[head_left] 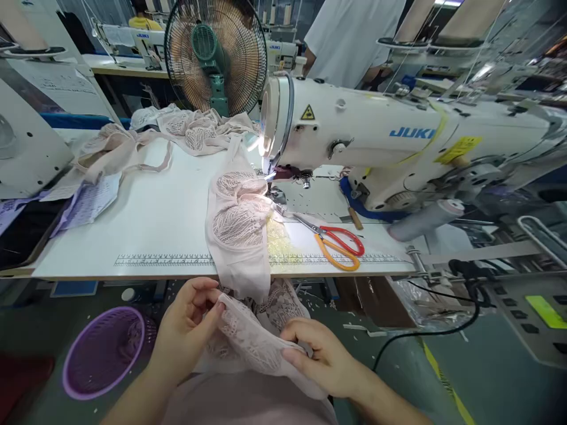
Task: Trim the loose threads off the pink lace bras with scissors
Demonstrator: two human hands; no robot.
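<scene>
Below the table's front edge, both my hands hold a pale pink lace garment piece (254,339). My left hand (188,324) pinches its left end with fingers closed. My right hand (321,357) grips its right end, thumb on top. More pink lace fabric (239,227) runs from the piece up over the table edge to the needle area of a white JUKI sewing machine (376,133).
Scissors (339,242) with red and orange handles lie on the white table (155,218) beside the fabric. A heap of pink garments (186,133) lies at the back, in front of a fan (215,56). A purple basket (104,351) stands on the floor to the left. A person in white (349,35) stands behind the machine.
</scene>
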